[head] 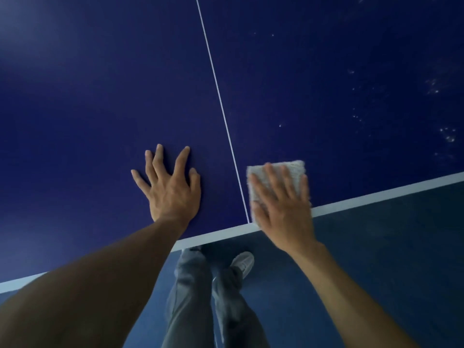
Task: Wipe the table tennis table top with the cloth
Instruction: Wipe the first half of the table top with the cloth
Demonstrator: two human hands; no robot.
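Far left of the white centre line [221,96], the dark blue desk [100,96] is stretching away as a smooth, matte table tennis top with wide bare room. It is running out of view at the left and at the top. Just left of the line, the left hand [173,194] is lying palm-down on the desk. Its fingers [160,162] are spreading straight and flat on the surface, holding nothing, and its bare forearm is crossing the near edge.

The thin, straight line is running from the top of the view down to the white edge band [376,194], which is bordering the desk's near side.

Just right of the line, the cloth [297,169] is lying flat on the desk, with its lower corner reaching the edge band. It is a pale, fuzzy, roughly square folded pad. The right hand [283,209] is pressing on it with straight, slightly spread fingers [270,177], not curling round it, and its heel is hanging over the edge band.

Further right of the line, pale specks [447,136] are dotting the desk surface, and open blue surface is continuing to the frame edge.

Below the band, on the near side of the line's end, grey trouser legs [190,285] and a light shoe [242,263] are standing on a dull blue floor [389,247].
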